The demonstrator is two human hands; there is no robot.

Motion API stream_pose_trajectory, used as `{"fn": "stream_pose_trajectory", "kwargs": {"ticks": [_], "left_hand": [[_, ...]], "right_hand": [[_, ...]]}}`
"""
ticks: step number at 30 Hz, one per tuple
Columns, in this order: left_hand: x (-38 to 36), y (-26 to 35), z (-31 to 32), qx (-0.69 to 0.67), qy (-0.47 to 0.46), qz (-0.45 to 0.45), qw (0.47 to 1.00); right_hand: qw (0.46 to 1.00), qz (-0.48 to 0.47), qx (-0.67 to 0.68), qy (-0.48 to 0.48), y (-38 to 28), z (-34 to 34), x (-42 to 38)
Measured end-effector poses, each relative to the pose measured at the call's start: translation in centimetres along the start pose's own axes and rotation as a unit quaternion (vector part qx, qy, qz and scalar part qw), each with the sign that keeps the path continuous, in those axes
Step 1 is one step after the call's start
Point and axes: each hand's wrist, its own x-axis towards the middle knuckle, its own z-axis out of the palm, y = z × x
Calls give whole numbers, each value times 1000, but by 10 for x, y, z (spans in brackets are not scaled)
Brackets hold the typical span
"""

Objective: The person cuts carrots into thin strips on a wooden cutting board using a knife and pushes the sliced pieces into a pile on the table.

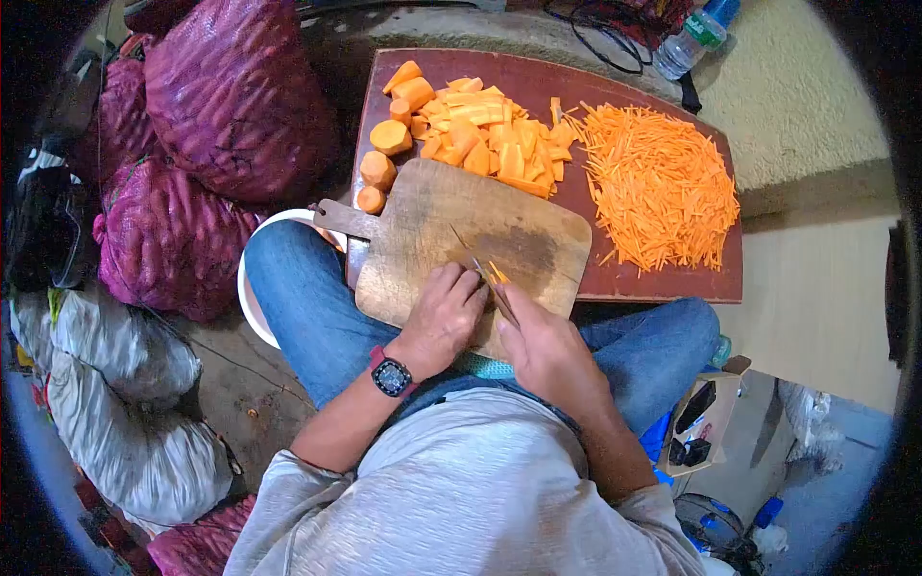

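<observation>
A wooden cutting board (423, 221) with a handle lies across my lap and the edge of a low red-brown table. My right hand (547, 341) is wrapped round the handle of a knife (483, 270), whose narrow blade points away and to the left over the board. A few thin carrot strips (497, 273) lie against the blade. My left hand (447, 312), wearing a watch on the wrist, rests on the board left of the knife. Its fingers are curled and pressed together; whatever is under them is hidden.
On the table (663, 285) are carrot chunks (391, 137), a pile of carrot slices (495, 134) and a big heap of carrot shreds (663, 187). A white basin (252, 309) sits by my left leg. Purple mesh sacks (235, 96) stand left; a water bottle (687, 48) is at upper right.
</observation>
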Motion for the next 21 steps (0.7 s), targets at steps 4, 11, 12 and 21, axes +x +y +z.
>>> {"fn": "stream_pose_trajectory", "kwargs": {"ticks": [4, 11, 12, 21], "left_hand": [[-3, 14, -2, -32, 15, -20, 999], [0, 9, -3, -37, 34, -19, 999], [0, 7, -3, -35, 35, -20, 999], [-1, 7, -2, -52, 34, -40, 997]], "right_hand": [[1000, 10, -8, -13, 0, -1, -34], [998, -49, 2, 40, 5, 5, -9], [998, -51, 1, 39, 3, 3, -13], [1000, 14, -5, 6, -5, 1, -5]]}}
